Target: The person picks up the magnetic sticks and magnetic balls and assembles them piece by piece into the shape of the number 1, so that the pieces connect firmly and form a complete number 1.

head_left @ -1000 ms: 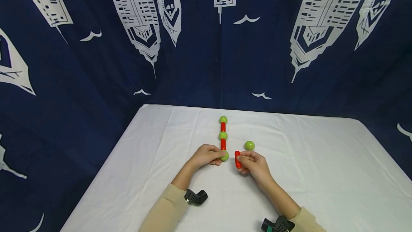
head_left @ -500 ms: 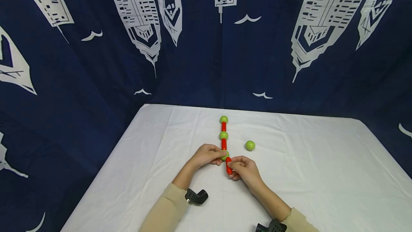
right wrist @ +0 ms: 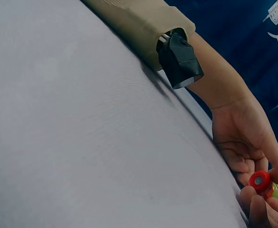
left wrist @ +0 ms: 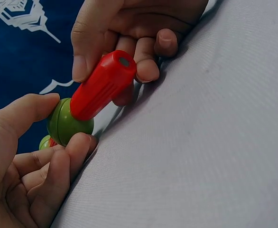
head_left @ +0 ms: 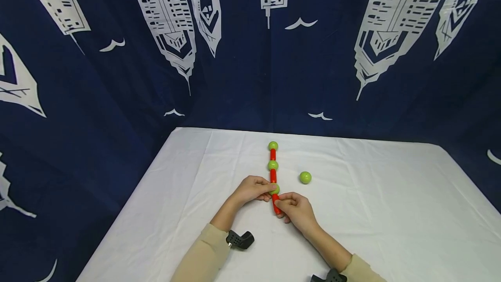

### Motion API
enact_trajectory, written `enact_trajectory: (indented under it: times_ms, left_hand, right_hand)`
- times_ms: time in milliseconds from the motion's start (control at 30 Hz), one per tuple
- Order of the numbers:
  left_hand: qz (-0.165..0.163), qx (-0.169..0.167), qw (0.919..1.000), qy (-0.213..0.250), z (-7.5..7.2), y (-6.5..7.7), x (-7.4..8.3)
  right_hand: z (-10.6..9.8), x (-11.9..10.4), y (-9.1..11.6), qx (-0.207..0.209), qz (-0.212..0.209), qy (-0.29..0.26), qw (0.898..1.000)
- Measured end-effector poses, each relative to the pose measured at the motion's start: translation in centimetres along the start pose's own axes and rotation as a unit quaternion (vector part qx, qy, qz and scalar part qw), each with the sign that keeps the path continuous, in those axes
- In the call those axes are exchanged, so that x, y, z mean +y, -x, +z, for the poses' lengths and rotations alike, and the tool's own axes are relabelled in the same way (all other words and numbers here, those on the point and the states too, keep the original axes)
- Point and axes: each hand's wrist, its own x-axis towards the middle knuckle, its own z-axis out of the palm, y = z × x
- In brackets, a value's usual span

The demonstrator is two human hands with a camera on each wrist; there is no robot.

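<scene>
A straight chain of green balls and red rods runs along the table, its far ball (head_left: 273, 146) nearest the back edge. My left hand (head_left: 252, 188) pinches the chain's near green ball (left wrist: 65, 124) between thumb and fingers. On that ball's near side, a red rod (left wrist: 103, 85) meets its surface, pinched by my right hand (head_left: 299, 213). The rod's free end shows a grey disc in both wrist views. Two more red rods and a middle green ball (head_left: 272, 165) make up the rest of the chain.
One loose green ball (head_left: 305, 177) lies right of the chain. The table (head_left: 391, 212) has a white cloth, and a dark blue curtain (head_left: 242, 99) with white building prints hangs behind it. Black wrist cameras (head_left: 240, 240) sit at both cuffs.
My right hand has brought the red rod leftward from beside the loose ball to the chain's near ball, lining it up with the chain. My left hand keeps its pinch in place.
</scene>
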Motion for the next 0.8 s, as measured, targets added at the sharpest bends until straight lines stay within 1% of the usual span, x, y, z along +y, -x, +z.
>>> enact_trajectory:
  times_ms: [133,233,533,700,800]
  left_hand:
    - [-0.001,0.003,1.0000,0.002,0.05,-0.05,-0.06]
    - [0.000,0.004,1.0000,0.002,0.07,-0.06,-0.11]
    - [-0.001,-0.002,1.0000,0.009,-0.06,0.01,-0.06]
    - [0.002,0.004,1.0000,0.003,-0.02,0.01,-0.10]
    - [0.007,0.003,1.0000,0.000,-0.02,0.02,-0.11]
  right_hand:
    - [0.10,-0.04,0.09,0.007,-0.001,0.006,1.000]
    - [0.11,-0.07,0.10,0.003,0.001,0.007,1.000]
    - [0.08,-0.47,0.15,-0.027,0.016,-0.005,0.999]
    - [-0.10,-0.50,-0.07,-0.061,0.027,-0.012,0.998]
    - [-0.17,-0.48,-0.22,-0.074,0.033,-0.018,0.997]
